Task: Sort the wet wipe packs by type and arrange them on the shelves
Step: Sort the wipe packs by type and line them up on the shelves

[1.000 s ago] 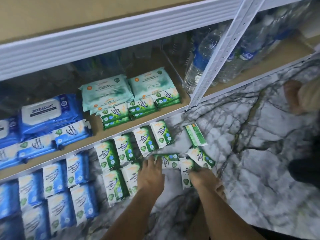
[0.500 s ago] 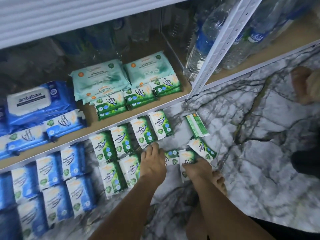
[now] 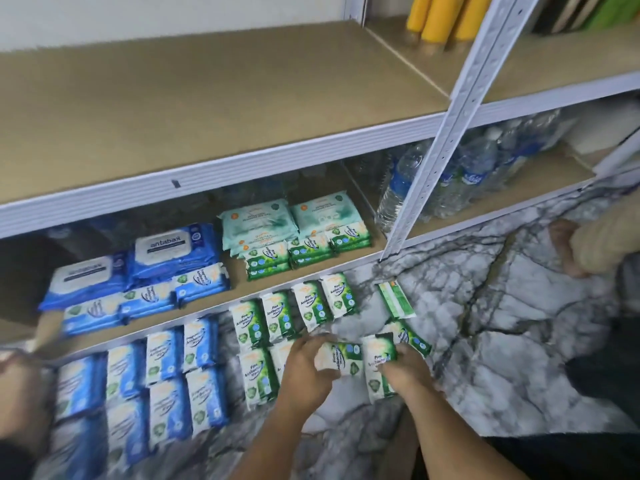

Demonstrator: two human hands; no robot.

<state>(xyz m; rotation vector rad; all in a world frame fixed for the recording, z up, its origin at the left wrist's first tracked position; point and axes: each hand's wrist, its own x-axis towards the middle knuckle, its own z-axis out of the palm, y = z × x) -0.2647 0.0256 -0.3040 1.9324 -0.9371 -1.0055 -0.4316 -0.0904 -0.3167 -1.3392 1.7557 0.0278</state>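
Down on the marble floor (image 3: 519,323), just in front of the lower shelf (image 3: 237,282), both hands are busy with the little green pine packs. The left hand (image 3: 306,370) has its fingers curled round one end of the sideways green pack (image 3: 343,355); the right hand (image 3: 407,372) is gripping the upright green pack (image 3: 377,362) by its lower right side; the two packs sit right beside each other.

Handling-wise, these look like soft film pouches, so I'd guess light, a bit squishy and kinda slick. Pinching a crimped end would probably let one flop or slide out; grabbing across the flat middle, thumb on top and fingers under, seems safer. They should stack flat fine, same as the green stacks (image 3: 308,252) already on the shelf. More green packs on the floor (image 3: 294,310) sit in rows just behind the hands, with the blue packs (image 3: 166,375) off to the left.
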